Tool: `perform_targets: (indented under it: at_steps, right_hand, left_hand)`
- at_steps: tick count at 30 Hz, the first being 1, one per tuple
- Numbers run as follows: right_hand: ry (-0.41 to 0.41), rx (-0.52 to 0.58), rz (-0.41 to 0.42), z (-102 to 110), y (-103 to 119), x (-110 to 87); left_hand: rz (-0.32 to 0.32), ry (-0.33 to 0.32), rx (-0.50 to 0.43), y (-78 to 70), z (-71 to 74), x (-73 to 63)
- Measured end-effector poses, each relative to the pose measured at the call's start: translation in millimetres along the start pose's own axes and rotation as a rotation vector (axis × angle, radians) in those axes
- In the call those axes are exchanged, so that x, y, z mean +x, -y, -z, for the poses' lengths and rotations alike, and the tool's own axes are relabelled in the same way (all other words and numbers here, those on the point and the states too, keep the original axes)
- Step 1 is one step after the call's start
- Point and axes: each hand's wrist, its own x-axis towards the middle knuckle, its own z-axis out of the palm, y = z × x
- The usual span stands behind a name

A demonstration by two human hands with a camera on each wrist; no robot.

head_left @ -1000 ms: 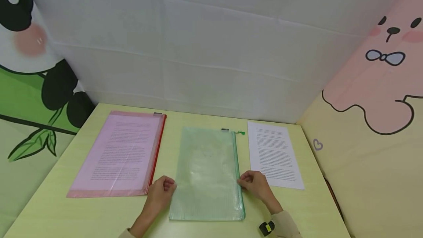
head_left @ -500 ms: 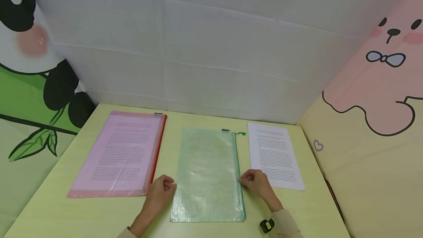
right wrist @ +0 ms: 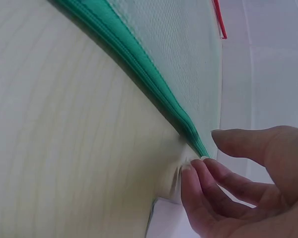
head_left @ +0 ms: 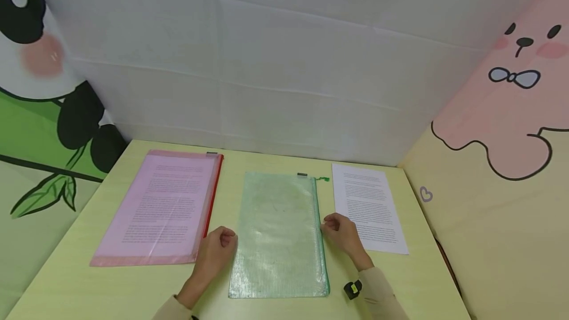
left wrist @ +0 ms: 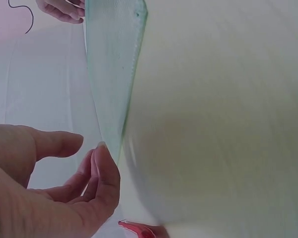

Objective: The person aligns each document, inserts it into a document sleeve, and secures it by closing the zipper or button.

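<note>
Near edge: a translucent pale-green mesh plastic zip pouch (head_left: pixel 280 241) lies flat on the pale yellow wood-grain table (head_left: pixel 124 293), between the hands; no print shows through it. Step in hand, judged: squaring up or steadying the pouch by its long sides. Next move probably calls for light, even contact from both sides, so that the thin plastic does not buckle.

Left hand (head_left: pixel 217 253): fingers loosely bent, thumb well apart from them, fingertips at the pouch's left edge; nothing gripped, firm contact cannot be told. Right hand (head_left: pixel 342 233): thumb likewise apart, fingertips against or just beside the dark green zip edge (right wrist: pixel 134 72); nothing clamped.

Farther out: a translucent pink plastic pouch with a red zip (head_left: pixel 166 206), printed page inside, on the left; a white printed paper sheet (head_left: pixel 369 206) on the right. Beyond: creased pale grey cloth backdrop (head_left: pixel 289 63).
</note>
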Motion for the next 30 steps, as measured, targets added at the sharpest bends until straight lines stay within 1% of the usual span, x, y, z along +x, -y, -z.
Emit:
perform_targets:
  at_steps: [5, 8, 10, 16, 24, 30]
  right_hand:
    - [-0.017, 0.002, 0.002, -0.6, 1.2, 11.4]
    - [-0.028, 0.005, -0.01, -1.0, 1.5, 17.7]
    - [-0.036, 0.01, -0.003, -1.2, 1.6, 21.7]
    - [-0.071, 0.028, -0.029, -2.6, 0.5, 30.5]
    - [-0.075, 0.029, -0.068, -6.4, -0.2, 42.3]
    - [-0.097, 0.016, -0.074, -10.5, -0.6, 49.9]
  left_hand:
    - [-0.019, -0.008, 0.011, -3.6, -1.5, 4.1]
    - [-0.015, -0.009, 0.007, -4.9, -3.0, 7.4]
    - [-0.015, -0.011, 0.002, -5.7, -3.9, 9.5]
    - [-0.028, -0.013, 0.007, -10.0, -5.7, 17.1]
    - [-0.022, 0.001, 0.003, -16.6, -8.0, 25.2]
    - [-0.022, 0.012, -0.013, -19.7, -10.6, 28.6]
